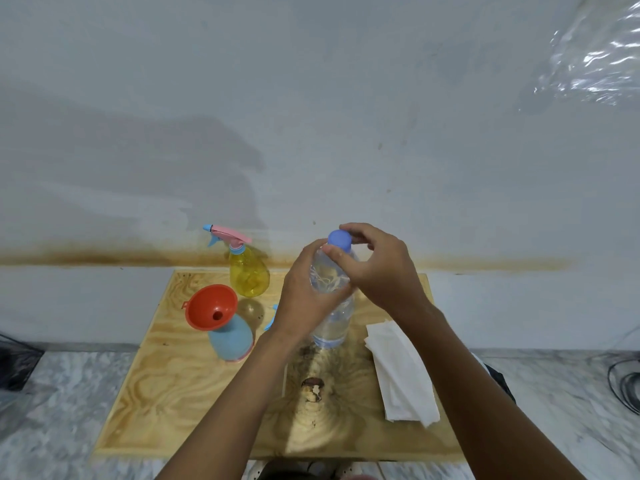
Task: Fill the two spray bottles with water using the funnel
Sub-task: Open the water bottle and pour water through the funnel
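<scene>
Left hand is gripping the clear water bottle around its upper body, fingers wrapped on it, with the base resting mid wooden surface. Right hand is pinching the blue cap, fingers curled over it. Red funnel is sitting in the neck of the blue spray bottle at left, with the yellow spray bottle standing just behind.

No readable text or labels anywhere.

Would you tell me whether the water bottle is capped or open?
Capped: the blue cap sits on the bottle, pinched by the right hand.
</scene>
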The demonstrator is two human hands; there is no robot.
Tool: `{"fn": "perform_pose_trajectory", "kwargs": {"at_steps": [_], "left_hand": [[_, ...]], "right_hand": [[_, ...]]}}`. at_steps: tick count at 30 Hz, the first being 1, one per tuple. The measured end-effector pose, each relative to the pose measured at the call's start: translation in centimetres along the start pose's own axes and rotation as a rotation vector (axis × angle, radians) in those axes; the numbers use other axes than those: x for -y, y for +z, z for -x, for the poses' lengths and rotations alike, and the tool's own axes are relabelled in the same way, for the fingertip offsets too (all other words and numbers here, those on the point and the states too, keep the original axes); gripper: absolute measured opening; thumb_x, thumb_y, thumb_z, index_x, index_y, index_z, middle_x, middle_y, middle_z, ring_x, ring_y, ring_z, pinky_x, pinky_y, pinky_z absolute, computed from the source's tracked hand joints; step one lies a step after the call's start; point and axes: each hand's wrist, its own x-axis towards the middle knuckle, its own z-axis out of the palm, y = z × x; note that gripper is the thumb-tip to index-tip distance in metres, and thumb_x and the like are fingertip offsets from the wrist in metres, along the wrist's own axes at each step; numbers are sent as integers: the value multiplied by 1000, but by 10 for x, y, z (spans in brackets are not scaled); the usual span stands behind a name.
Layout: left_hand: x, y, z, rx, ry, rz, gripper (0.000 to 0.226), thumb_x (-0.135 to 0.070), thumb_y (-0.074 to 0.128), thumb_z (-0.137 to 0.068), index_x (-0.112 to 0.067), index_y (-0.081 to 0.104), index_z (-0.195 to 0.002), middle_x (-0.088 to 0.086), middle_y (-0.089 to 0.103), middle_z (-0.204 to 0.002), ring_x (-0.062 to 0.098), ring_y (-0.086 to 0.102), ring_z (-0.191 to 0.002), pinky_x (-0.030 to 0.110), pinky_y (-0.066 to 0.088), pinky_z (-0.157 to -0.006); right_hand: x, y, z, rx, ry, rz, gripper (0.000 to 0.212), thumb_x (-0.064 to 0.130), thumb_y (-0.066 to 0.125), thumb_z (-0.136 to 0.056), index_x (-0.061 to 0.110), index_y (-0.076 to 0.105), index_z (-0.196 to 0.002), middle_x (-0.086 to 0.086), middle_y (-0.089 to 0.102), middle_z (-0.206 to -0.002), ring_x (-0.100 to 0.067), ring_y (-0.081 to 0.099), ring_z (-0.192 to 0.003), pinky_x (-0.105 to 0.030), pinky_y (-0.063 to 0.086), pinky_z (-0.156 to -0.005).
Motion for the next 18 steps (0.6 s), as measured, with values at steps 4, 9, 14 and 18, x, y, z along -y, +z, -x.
{"fn": "perform_pose_trajectory", "kwargs": {"at_steps": [4,9,14,18], "left_hand": [[-4,-5,-6,-12,4,21,52,-38,82,-72,-28,62,-119,-15,68,-115,8,64,-110,41,55,-93],[-5,-6,-6,3,-41,60,45,-31,85,-75,-31,64,-115,-12,71,-110,11,67,-106,43,56,-92],[-6,-3,-4,-8,-38,92,38,-22,85,-75,-29,68,-108,-11,73,-103,13,68,-102,37,56,-91],[-7,-2,-3,-29,-31,113,35,-17,85,-76,-24,69,-107,-12,72,-96,4,66,-89,22,51,-81]], "right_hand": [[7,-10,-5,25,-25,136,39,57,71,-79,36,63,-111,18,61,-103,1,56,-91,-17,43,-75],[17,-16,-12,80,-92,376,35,59,65,-82,33,64,-104,17,58,-98,-2,49,-75,-15,33,-60],[14,-16,-12,67,-158,432,40,56,62,-87,25,67,-112,10,62,-105,-3,51,-84,-18,37,-68],[10,-12,-11,91,-250,483,39,48,57,-94,20,65,-119,4,61,-107,-8,52,-90,-20,40,-76]]}}
